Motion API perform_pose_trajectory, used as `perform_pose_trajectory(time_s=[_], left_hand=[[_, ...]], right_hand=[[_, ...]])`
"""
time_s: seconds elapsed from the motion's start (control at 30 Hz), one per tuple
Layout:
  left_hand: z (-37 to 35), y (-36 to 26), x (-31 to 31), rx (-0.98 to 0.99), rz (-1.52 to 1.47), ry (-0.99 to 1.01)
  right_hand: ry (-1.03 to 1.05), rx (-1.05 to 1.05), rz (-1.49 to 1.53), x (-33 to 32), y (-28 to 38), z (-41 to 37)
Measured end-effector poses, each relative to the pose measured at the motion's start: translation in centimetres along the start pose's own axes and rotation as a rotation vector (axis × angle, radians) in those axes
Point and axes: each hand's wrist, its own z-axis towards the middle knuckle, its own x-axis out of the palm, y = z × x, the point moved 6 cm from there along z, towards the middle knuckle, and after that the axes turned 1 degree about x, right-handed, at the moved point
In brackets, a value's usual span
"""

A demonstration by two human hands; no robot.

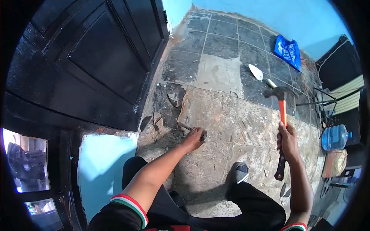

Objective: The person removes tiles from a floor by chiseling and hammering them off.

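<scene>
My right hand (288, 143) is wrapped around the orange and black handle of a claw hammer (283, 109), raised with its dark metal head up. Low over the floor, my left hand (194, 140) grips a chisel (185, 126) with a round guard at its struck end. The chisel's tip points left, right at the broken edge of a dark floor tile (169, 107). Broken tile pieces (158, 121) lie beside that edge, close to the door frame. Bare, rough mortar (212, 115) spreads under and around my left hand.
A black panelled door (104, 50) stands on the left. Farther off are a trowel (256, 72) and a blue plastic bag (288, 52) on dark tiles. To the right lies a water jug (334, 138), near a dark stand (331, 101). My shoe (239, 173) rests on the mortar.
</scene>
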Motion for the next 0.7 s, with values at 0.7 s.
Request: perform_pose_trajectory(time_s=[0.7], left_hand=[[2.6,-1.4,-0.5,0.124,-0.158,-0.148]], right_hand=[[-0.021,0.280,0.225,17.7,-10.0,-5.2]])
